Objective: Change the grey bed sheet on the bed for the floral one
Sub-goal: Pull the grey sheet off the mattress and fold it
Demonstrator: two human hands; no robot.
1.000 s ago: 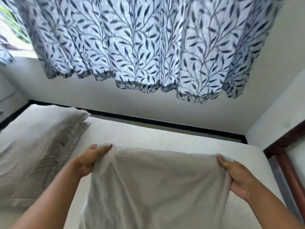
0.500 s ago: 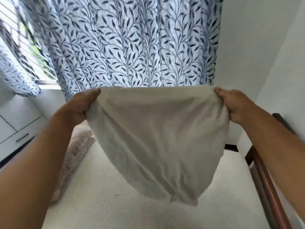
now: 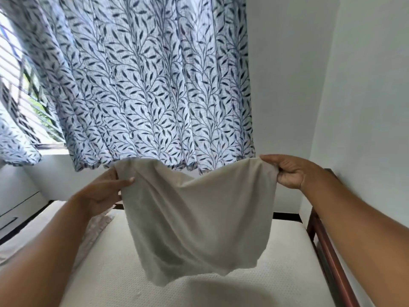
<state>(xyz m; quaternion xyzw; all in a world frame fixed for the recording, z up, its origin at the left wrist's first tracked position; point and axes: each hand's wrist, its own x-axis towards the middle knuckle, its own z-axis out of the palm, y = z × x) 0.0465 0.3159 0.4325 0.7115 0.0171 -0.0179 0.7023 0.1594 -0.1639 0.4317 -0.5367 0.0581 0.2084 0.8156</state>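
Above the bare mattress [image 3: 265,284], the grey sheet [image 3: 194,218] hangs in the air, held by its top edge. It looks folded or bunched to a small panel; I cannot tell how many layers. The top edge sags between the two grips, and the lower edge hangs free, clear of the mattress.

Left hand [image 3: 106,191]: grips the left top corner, thumb laid across the front of the cloth, fingers hidden behind it. Right hand [image 3: 290,171]: pinches the right top corner, fingers curled over the edge. The hands are well apart, the right a little higher.

Step, as judged: the grey sheet is off the bed and is being shaken out or folded for putting away. The floral sheet is not in view, so the second half of the task is not yet begun.

Next move calls for: bringing the two corners together without losing either, then setting the cloth somewhere off the mattress, so that the surface is free for the new sheet.

Surroundings: pillow [image 3: 26,235] at the left of the mattress; wooden bed rail [image 3: 327,251] at the right; leaf-print curtain [image 3: 143,85] behind, over a window [image 3: 13,74].
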